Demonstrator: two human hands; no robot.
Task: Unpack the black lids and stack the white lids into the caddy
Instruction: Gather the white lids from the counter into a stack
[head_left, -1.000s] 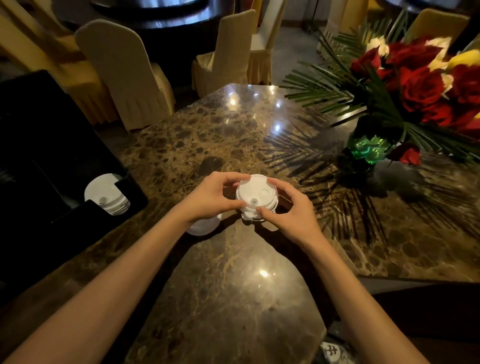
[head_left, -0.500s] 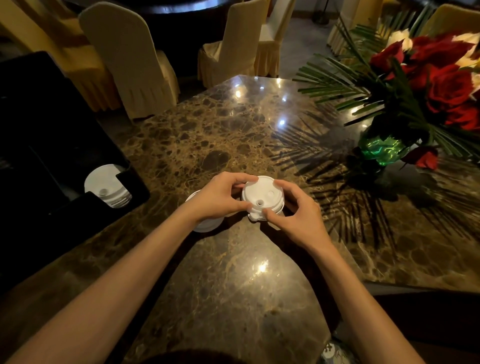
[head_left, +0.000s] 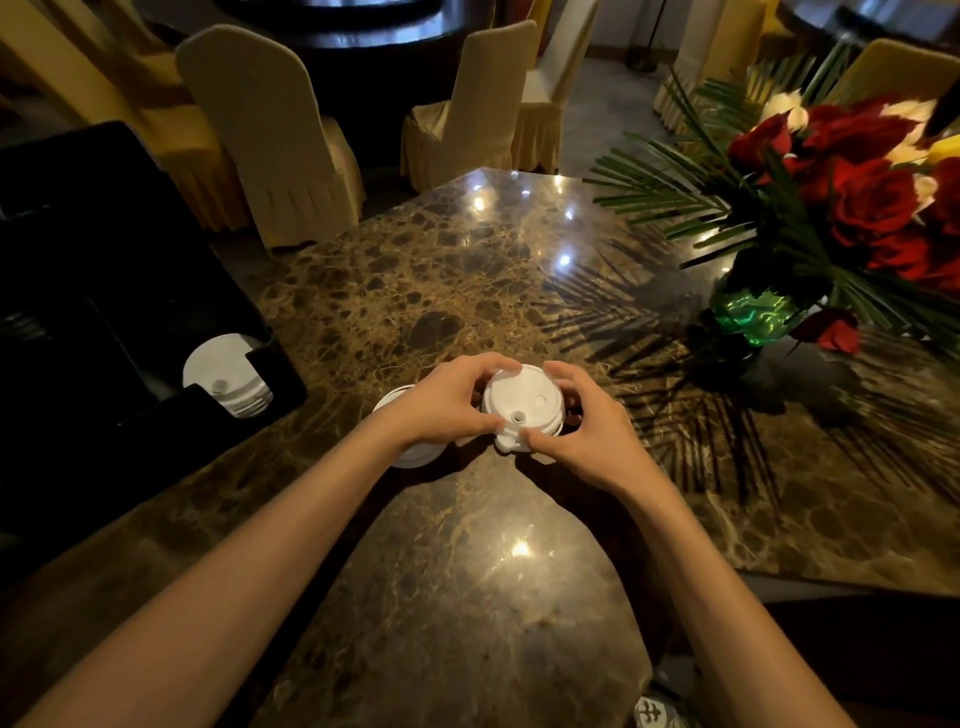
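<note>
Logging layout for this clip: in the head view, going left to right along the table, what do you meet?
Black caddy with white lids in its slot → partly hidden white lids under the left hand → stack of white lids gripped by both hands → right hand → green-wrapped bouquet.

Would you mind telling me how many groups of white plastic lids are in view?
3: one stack gripped by both hands, one pile on the marble table beneath the left wrist, one stack in the black caddy. Individual lids are uncountable.

lids (head_left: 522, 402) on table (head_left: 467, 597), caddy (head_left: 130, 291) left, flowers (head_left: 857, 187) right
</note>
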